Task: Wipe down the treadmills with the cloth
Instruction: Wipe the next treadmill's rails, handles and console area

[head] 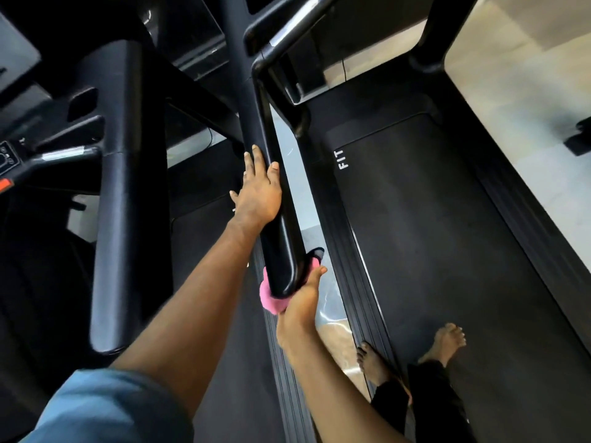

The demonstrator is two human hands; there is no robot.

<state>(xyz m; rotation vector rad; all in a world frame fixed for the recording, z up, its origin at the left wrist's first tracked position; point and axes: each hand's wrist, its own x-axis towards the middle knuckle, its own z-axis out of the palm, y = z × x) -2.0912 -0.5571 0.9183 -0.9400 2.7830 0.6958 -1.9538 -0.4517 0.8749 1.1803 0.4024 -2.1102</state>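
Observation:
A black treadmill handrail (278, 238) runs down the middle of the head view, from the console to its rounded end. My left hand (259, 190) rests on top of the rail with its fingers straight along it. Under the rail's end, my right hand (302, 298) grips a pink cloth (268, 300) and holds it against the underside. Most of the cloth is hidden behind the rail. The right treadmill's belt (431, 251), marked FIT, lies to the right.
A second thick black handrail (118, 199) stands to the left, with a console and a red button (6, 183) at the far left. My bare feet (412, 353) stand at the right treadmill's left edge. Pale floor (524, 91) shows at the far right.

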